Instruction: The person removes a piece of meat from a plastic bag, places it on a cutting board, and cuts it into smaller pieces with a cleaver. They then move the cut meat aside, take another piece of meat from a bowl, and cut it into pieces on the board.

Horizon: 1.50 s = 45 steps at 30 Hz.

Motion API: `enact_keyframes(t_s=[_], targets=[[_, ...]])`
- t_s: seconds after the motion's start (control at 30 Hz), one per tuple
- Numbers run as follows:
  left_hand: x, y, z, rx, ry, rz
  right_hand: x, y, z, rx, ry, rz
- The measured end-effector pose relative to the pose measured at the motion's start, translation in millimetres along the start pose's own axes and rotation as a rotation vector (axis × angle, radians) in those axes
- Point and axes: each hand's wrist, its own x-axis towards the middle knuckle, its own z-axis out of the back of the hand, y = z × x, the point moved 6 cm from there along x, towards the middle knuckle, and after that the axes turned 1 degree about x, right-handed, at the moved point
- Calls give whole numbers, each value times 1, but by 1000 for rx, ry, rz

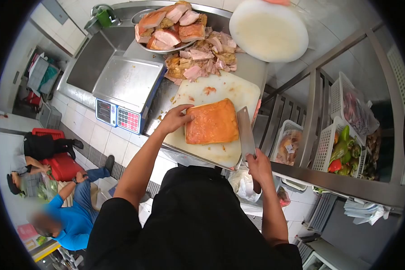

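Note:
A rectangular slab of roast pork [211, 122] with golden-orange skin facing up lies on the white cutting board [245, 92]. My left hand [177, 118] grips its left edge, the thumb on top and the fingers curled at the upper corner. My right hand [258, 166] is closed around the handle of a cleaver [246, 132]. The broad blade stands along the slab's right side, close to its edge, with its tip pointing away from me. Small meat scraps lie on the board around the slab.
Beyond the board are a heap of cut meat [202, 58] and a metal bowl [166, 48] of pork chunks. A digital scale [128, 85] sits left, beside the sink [83, 67]. Right stands a metal rack [312, 108] with a vegetable basket [324, 148]. Two people sit at lower left.

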Motion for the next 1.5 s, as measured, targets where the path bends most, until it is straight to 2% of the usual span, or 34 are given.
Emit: enact_keyframes(t_s=[0.1, 0.17, 0.23, 0.3, 0.33, 0.6, 0.67, 0.8, 1.07, 1.3, 1.37, 1.43, 1.5], targets=[[-39, 17, -13, -31, -108, -94, -8, 41, 15, 16, 0, 32], [-55, 19, -27, -124, -99, -84, -16, 65, 19, -40, 27, 75], [-62, 24, -31, -94, -202, -64, -23, 87, 19, -93, 53, 117], [-67, 21, -38, -101, -215, -52, -27, 109, 15, -216, 49, 231], [-70, 18, -41, -122, -233, -41, -26, 110, 11, -258, 37, 278], [-69, 21, -72, -194, -299, 16, -18, 107, 3, -304, 81, 288], [-65, 24, -70, -158, -317, -40, -17, 104, 2, -284, 62, 326], [-65, 24, -70, -212, -296, -12, -12, 100, -2, -254, 81, 334], [-65, 21, -70, -269, -242, 31, -9, 90, -19, -388, 114, 273], [-56, 11, -58, -169, -215, 82, -9, 83, -24, -385, 87, 266], [-50, 2, -43, 136, -479, -151, -9, 82, -23, -393, 87, 259], [-41, -19, -43, 202, -536, -193, -9, 82, -23, -398, 86, 265], [-33, -42, -48, 400, -607, -483, -10, 83, -23, -401, 91, 276]])
